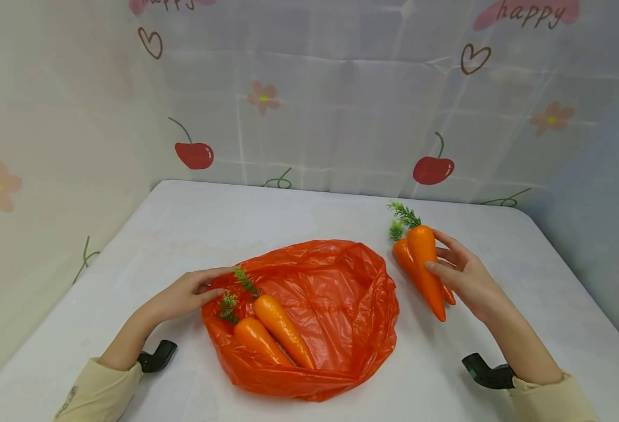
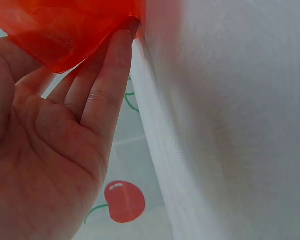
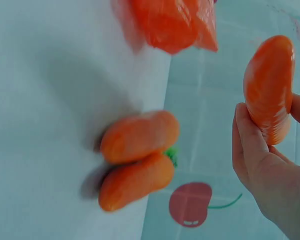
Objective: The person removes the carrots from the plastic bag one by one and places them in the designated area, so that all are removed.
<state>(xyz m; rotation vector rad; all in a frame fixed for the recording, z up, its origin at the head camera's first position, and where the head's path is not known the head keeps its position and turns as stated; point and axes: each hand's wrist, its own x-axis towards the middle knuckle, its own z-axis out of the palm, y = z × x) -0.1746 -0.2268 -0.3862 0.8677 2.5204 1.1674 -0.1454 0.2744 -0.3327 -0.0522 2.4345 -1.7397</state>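
Note:
An orange-red plastic bag [image 1: 349,293] lies spread wide on the table, its mouth facing up. Inside it, on the left, two carrots [image 1: 284,328] with green tops lie side by side. My left hand [image 1: 180,299] pinches the bag's left rim; in the left wrist view the plastic [image 2: 60,35] runs between thumb and fingers. To the right of the bag my right hand [image 1: 470,281] grips a carrot [image 1: 424,252] between thumb and fingers, its leafy end up and tip down. Below this held carrot [image 3: 270,80], two more carrots [image 3: 140,136] lie on the table, mostly hidden behind it in the head view.
A white cloth covers the table [image 1: 183,217]. Behind it hangs a pale curtain [image 1: 341,129] printed with cherries, flowers and hearts, and similar sheets stand at both sides. Black wrist mounts [image 1: 157,356] sit on both forearms.

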